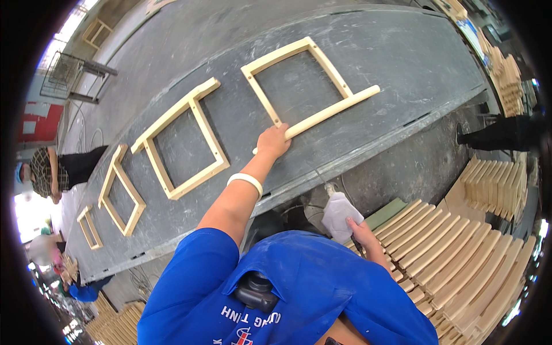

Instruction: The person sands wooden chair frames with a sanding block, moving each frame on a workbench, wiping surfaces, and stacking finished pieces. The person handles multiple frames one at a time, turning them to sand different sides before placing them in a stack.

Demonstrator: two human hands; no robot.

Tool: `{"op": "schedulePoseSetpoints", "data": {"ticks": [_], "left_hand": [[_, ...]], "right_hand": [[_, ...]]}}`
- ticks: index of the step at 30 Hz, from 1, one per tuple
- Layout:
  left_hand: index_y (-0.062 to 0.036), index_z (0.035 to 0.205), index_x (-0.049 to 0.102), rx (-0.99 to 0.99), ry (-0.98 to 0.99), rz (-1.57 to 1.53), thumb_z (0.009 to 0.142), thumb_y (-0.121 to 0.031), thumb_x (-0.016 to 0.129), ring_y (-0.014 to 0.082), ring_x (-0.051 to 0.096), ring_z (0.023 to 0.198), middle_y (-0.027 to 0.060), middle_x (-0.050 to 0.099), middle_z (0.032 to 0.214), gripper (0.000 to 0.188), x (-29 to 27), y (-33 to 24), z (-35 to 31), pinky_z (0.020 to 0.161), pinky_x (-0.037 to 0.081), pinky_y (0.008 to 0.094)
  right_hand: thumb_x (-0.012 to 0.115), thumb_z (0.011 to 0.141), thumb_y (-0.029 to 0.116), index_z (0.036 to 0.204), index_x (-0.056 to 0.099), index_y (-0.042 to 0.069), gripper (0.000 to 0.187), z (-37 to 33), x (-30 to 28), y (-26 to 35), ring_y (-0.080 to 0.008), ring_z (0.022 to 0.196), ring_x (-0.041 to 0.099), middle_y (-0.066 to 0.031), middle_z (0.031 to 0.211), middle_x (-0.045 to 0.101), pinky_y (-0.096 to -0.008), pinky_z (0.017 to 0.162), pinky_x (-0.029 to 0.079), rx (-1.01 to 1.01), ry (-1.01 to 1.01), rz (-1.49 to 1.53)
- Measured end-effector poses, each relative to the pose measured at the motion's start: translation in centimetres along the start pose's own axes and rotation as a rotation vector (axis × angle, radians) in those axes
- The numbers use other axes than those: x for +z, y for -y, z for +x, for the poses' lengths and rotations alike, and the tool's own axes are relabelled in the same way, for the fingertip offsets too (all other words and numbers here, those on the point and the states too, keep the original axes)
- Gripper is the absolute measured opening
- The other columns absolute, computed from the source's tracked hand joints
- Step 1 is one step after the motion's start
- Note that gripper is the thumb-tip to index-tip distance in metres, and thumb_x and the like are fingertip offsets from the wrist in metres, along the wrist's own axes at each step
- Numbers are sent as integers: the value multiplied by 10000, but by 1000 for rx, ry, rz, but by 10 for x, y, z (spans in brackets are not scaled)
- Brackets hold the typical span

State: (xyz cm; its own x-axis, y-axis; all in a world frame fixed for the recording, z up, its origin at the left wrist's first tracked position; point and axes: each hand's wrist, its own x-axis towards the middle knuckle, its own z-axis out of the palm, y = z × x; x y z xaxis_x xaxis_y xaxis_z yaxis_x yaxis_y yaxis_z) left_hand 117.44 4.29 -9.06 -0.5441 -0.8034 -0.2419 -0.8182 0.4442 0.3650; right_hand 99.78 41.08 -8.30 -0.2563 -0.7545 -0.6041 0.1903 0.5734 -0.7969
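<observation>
On the long grey table (pixel 241 138) lies a pale wooden frame (pixel 330 110), squarish, with one rounded rail running past its corners. My left hand (pixel 274 141) is closed on the near left corner of this frame, where a side piece meets the rounded rail. Off the table's near edge, my right hand (pixel 362 233) grips a hand tool (pixel 340 215) with a pale cover around its body. A thin bit points from the tool toward the table edge. The fingers of my right hand are partly hidden behind the cover.
More wooden frames (pixel 154 144) lie along the table to the left. Stacks of curved wooden slats (pixel 454 253) stand at my right. A person (pixel 63 169) is at the far left, and a dark-clothed leg (pixel 494 135) shows at the right.
</observation>
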Motion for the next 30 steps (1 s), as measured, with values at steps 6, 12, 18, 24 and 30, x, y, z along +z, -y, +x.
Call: {"op": "schedulePoseSetpoints", "data": {"ticks": [6, 12, 18, 24, 30], "left_hand": [[-196, 1112, 553, -21, 23, -43, 765, -234, 690, 355, 506, 1122, 166, 515, 1161, 375, -6, 1, -5, 852, 486, 454], [-65, 1201, 513, 240, -479, 299, 709, -209, 737, 416, 246, 1359, 225, 251, 1474, 559, 10, -33, 12, 1091, 295, 474], [-16, 1032, 630, 270, 170, -124, 698, -200, 682, 331, 644, 975, 192, 668, 1014, 385, 38, -71, 118, 837, 506, 430], [15, 1020, 645, 402, 443, -224, 675, -131, 695, 260, 652, 836, 132, 676, 895, 378, 3, -58, 145, 767, 503, 382], [21, 1168, 521, 507, 721, -512, 730, 7, 596, 225, 625, 804, 125, 639, 957, 445, -115, -87, 46, 741, 508, 350]], "right_hand": [[501, 976, 222, 1319, 450, -36, 433, 26, 17, 31, -215, 1166, 498, -124, 1266, 544, -330, 1013, 374, -1, -375, 372], [520, 964, 238, 1295, 500, 1, 408, -9, 41, 23, -186, 1113, 535, -79, 1230, 579, -325, 957, 427, -3, -186, 67], [512, 966, 276, 1292, 505, 11, 420, -62, 81, 12, -168, 1091, 549, -73, 1219, 592, -332, 951, 441, -70, -109, 66], [490, 979, 293, 1329, 477, 26, 440, -109, 135, 20, -175, 1138, 518, -78, 1251, 571, -337, 969, 417, -163, -358, 262], [506, 973, 299, 1340, 464, 30, 457, -179, 165, 29, -190, 1154, 537, -82, 1255, 577, -339, 1000, 408, -379, -581, 544]]}}
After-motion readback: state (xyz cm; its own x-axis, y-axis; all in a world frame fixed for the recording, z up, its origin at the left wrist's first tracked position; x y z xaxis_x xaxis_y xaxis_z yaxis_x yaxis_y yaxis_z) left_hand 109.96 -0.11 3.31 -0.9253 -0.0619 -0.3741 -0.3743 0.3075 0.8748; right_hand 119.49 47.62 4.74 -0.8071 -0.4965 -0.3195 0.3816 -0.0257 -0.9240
